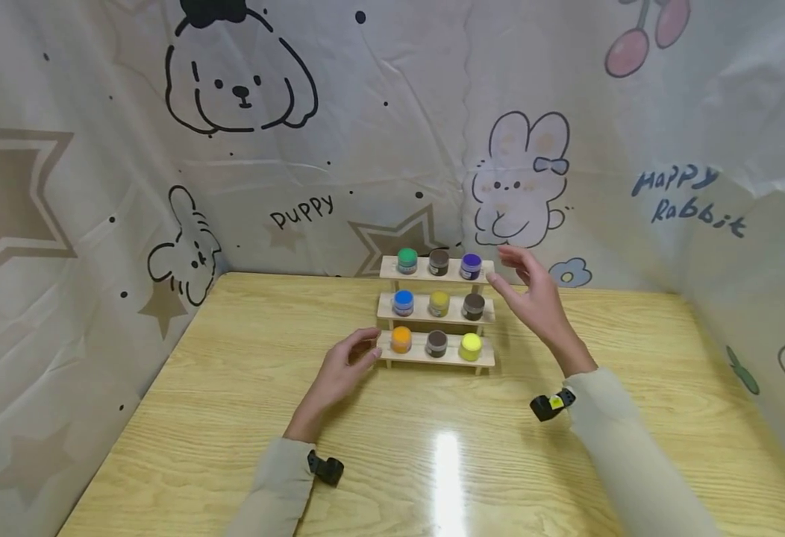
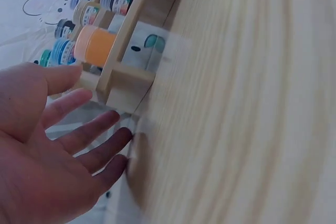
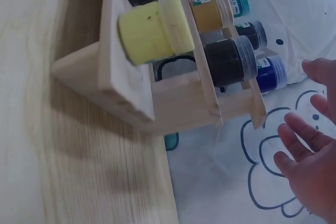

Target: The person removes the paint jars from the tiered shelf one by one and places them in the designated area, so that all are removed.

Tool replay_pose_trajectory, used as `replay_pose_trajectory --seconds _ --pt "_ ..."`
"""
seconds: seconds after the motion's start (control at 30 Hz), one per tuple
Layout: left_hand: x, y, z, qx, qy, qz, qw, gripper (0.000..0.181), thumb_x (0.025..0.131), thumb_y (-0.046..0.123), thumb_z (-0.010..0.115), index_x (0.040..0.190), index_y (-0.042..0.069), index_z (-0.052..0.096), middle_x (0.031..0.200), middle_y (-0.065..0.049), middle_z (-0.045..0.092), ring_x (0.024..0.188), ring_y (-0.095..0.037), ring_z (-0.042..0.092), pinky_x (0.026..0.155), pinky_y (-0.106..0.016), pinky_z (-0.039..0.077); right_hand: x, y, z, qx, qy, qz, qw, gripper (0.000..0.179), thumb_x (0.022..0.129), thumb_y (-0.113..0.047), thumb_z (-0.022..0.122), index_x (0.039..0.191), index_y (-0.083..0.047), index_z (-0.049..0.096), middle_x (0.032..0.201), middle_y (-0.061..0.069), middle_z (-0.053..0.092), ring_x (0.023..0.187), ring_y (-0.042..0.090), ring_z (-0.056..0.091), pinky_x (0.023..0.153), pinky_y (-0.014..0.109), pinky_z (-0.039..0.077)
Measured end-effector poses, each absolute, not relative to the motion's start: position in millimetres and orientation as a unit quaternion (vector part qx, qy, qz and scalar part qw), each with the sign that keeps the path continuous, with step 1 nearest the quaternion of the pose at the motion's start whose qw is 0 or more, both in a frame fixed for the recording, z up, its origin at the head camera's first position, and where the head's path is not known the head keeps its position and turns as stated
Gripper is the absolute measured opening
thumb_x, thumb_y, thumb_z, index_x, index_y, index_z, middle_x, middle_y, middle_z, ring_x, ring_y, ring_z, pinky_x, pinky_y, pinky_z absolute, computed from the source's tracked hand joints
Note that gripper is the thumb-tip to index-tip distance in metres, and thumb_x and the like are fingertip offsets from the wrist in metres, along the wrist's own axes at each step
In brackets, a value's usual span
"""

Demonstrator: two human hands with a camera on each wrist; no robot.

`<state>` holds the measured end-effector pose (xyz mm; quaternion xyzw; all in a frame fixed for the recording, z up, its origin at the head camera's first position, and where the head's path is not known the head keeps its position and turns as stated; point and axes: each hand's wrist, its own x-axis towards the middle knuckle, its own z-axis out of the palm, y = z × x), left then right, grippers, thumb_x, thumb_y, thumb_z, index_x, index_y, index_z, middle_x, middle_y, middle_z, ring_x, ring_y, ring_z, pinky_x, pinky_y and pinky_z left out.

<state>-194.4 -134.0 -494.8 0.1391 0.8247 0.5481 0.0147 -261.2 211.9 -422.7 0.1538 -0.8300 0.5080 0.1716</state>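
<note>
Craft corner, cartoon backdrop, paint rack

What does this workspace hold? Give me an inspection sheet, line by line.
Surface: light wooden table with a glossy glare patch near the front.
Job's things: three-tier light wooden rack holding nine small paint jars, three per tier; top green, dark brown, purple; middle blue, olive-yellow, dark brown; bottom orange paint jar, brown, yellow paint jar.
Clutter: nothing seen.
Grippers: left hand open, fingertips at the rack's lower left end beside the orange jar; right hand open, raised by the rack's right side, holding nothing.
Cables: nothing seen; a small black device sits on each wrist.
Surroundings: white cartoon-print cloth backdrop with puppy, rabbit and stars on three sides.
</note>
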Motion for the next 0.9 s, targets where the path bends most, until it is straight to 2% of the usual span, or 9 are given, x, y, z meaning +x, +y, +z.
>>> replay_pose_trajectory --seconds 0.13,0.4,0.57,0.9 --pt "-197 -128 -498 0.138 0.828 0.543 0.016 0.042 0.103 0.02 0.065 0.143 0.007 0.059 0.143 -0.012 0.06 0.133 -0.03 0.054 0.113 -0.047 0.041 -268 205 -420 0.147 -0.817 0.533 0.163 0.052 0.099 -0.02 0.072 0.144 -0.005 0.053 0.139 0.018 0.058 0.131 0.033 0.053 0.118 0.05 0.033" --pt "-197 -124 -502 0.128 0.826 0.548 0.015 0.041 0.102 0.016 0.067 0.141 0.007 0.061 0.143 -0.011 0.06 0.131 -0.03 0.056 0.112 -0.048 0.042 -264 184 -400 0.156 -0.803 0.558 0.139 0.047 0.096 -0.003 0.07 0.138 0.011 0.052 0.133 0.033 0.057 0.126 0.048 0.053 0.117 0.058 0.032" --pt "-197 -124 -502 0.11 0.833 0.542 0.009 0.041 0.101 0.015 0.068 0.141 0.01 0.063 0.141 -0.009 0.062 0.122 -0.029 0.062 0.107 -0.047 0.047 -275 181 -411 0.16 -0.802 0.558 0.139 0.046 0.097 -0.005 0.071 0.137 0.011 0.055 0.133 0.031 0.059 0.123 0.045 0.055 0.114 0.056 0.037" --pt "-194 -125 -504 0.102 0.824 0.558 0.006 0.038 0.101 0.013 0.066 0.139 0.01 0.064 0.139 -0.01 0.063 0.121 -0.029 0.062 0.106 -0.048 0.049 -289 186 -430 0.159 -0.813 0.54 0.146 0.041 0.095 -0.014 0.076 0.13 0.004 0.065 0.128 0.019 0.065 0.116 0.033 0.061 0.109 0.051 0.045"
